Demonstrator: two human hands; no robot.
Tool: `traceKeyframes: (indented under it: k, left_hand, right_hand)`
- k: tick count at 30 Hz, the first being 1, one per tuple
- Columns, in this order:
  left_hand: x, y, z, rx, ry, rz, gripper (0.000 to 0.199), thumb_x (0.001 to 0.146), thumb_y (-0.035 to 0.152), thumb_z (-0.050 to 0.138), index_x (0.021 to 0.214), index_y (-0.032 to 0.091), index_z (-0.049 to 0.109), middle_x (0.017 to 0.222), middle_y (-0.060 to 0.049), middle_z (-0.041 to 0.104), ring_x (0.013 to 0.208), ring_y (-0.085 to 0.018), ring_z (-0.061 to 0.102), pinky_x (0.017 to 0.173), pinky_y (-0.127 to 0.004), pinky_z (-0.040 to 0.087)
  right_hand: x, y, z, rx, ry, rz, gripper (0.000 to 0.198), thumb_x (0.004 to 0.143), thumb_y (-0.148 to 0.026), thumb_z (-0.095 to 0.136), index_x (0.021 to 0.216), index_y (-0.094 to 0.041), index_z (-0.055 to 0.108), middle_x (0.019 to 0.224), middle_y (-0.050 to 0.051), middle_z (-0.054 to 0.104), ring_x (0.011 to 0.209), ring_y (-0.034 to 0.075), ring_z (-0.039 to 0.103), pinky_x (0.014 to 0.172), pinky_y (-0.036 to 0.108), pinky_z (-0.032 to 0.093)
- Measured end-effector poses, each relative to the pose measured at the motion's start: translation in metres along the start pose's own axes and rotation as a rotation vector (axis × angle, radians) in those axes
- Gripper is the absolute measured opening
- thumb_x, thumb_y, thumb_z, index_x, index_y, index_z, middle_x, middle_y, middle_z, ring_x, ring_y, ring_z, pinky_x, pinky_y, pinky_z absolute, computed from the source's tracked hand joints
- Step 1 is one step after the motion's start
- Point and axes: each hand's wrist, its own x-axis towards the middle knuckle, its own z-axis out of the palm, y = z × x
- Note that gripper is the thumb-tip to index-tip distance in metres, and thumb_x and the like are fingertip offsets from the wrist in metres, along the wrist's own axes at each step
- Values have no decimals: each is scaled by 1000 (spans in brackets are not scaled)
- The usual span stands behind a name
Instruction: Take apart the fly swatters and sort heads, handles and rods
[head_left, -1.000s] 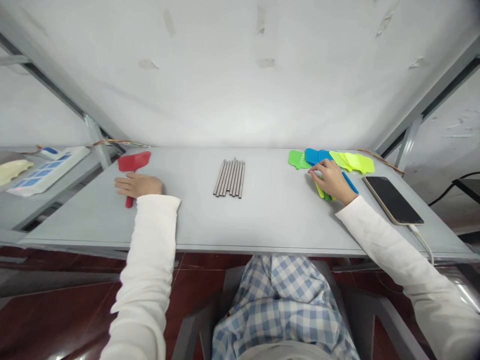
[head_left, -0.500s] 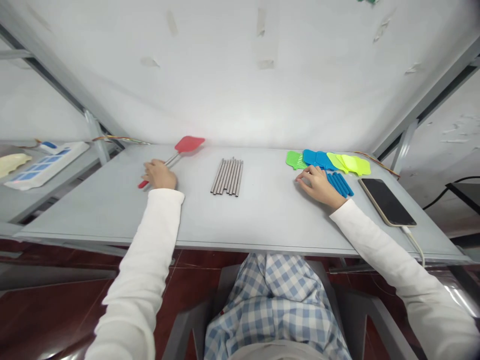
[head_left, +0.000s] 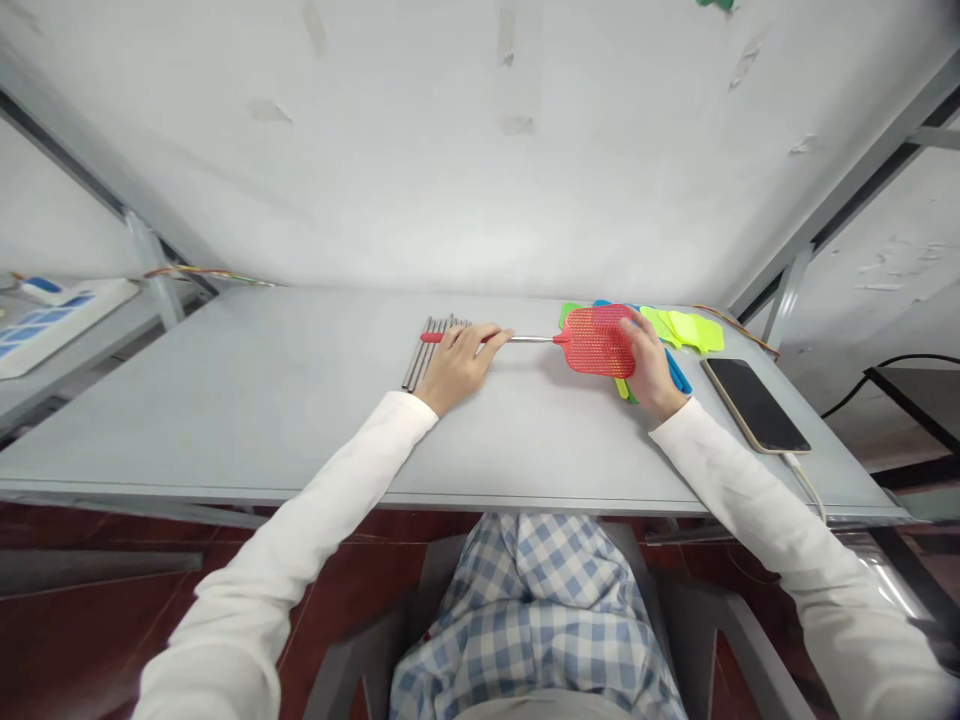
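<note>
A red fly swatter (head_left: 596,342) with a mesh head, metal shaft and red handle lies level between my hands, above the table. My left hand (head_left: 459,368) is closed around its handle end, over a row of thin metal tubes (head_left: 414,368) that it partly hides. At the other end my right hand (head_left: 651,368) grips the right edge of the swatter head, fingers curled over it. Behind that hand are flat green, blue and yellow swatter heads (head_left: 694,330). Blue handles (head_left: 677,372) show partly beside the wrist, and bits of yellow and green handles show under the red head.
A phone (head_left: 757,403) with a white charging cable (head_left: 806,480) lies on the grey table (head_left: 262,400) at the right. Metal shelf posts (head_left: 154,265) stand at both ends. A blue and white tray (head_left: 60,320) sits on the neighbouring table at the left. A white wall rises behind.
My left hand has carried the red fly swatter from the left side to the middle, turning its head to the right. My right hand has come up and closed on the head's edge.
</note>
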Motion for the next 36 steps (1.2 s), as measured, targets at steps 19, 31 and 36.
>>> traceKeyframes:
  k: [19,31,36]
  left_hand:
    - [23,32,6,-26,-516,-173,49,101,48,21,103,21,62,75,-9,72,58,-19,63,51,-27,27]
    - [16,18,-1,-48,-385,-284,51,100,48,23,96,20,66,67,-7,70,56,-18,60,50,-27,20]
    - [17,22,-1,-98,-364,-254,50,98,52,27,92,21,66,69,-7,70,54,-16,58,50,-26,22]
  right_hand:
    - [-1,-8,-12,-515,-47,-401,27,83,-39,62,108,-32,68,126,4,60,119,26,53,95,47,48]
    - [-6,-16,-25,-1240,-223,-705,40,89,-13,41,97,-32,75,135,4,54,122,31,45,102,57,36]
    - [-10,-14,-11,-749,25,-505,34,96,-40,38,121,-28,59,131,8,55,117,26,52,98,49,44]
